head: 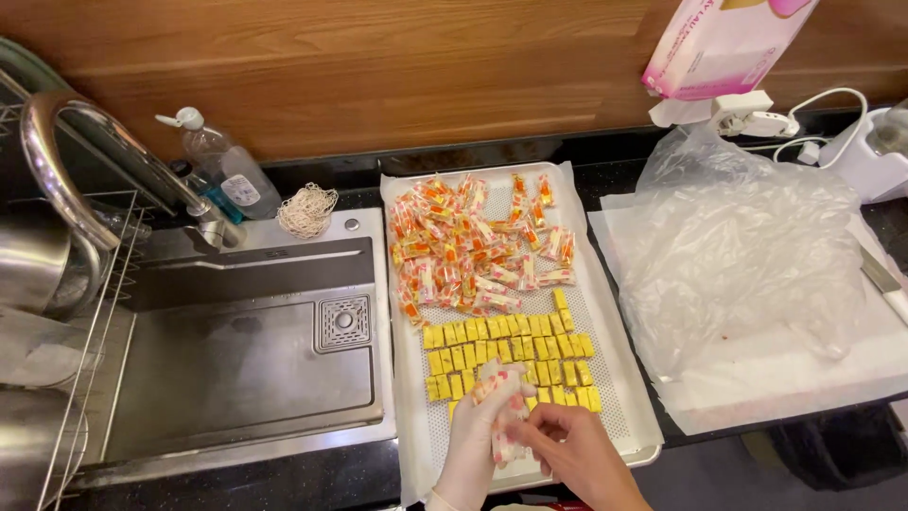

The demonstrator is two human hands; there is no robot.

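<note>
A perforated metal tray lined with white paper sits on the dark counter. Its far half holds a heap of wrapped candies in red, orange and white wrappers. Rows of bare yellow candy blocks fill the middle. At the tray's near edge, my left hand, in a white glove, holds a wrapped candy by its printed wrapper. My right hand, bare, pinches the same wrapper from the right side.
A steel sink with a curved faucet lies left of the tray. A soap bottle and mesh scrubber stand behind it. A large clear plastic bag lies right. A pink-and-white box stands above.
</note>
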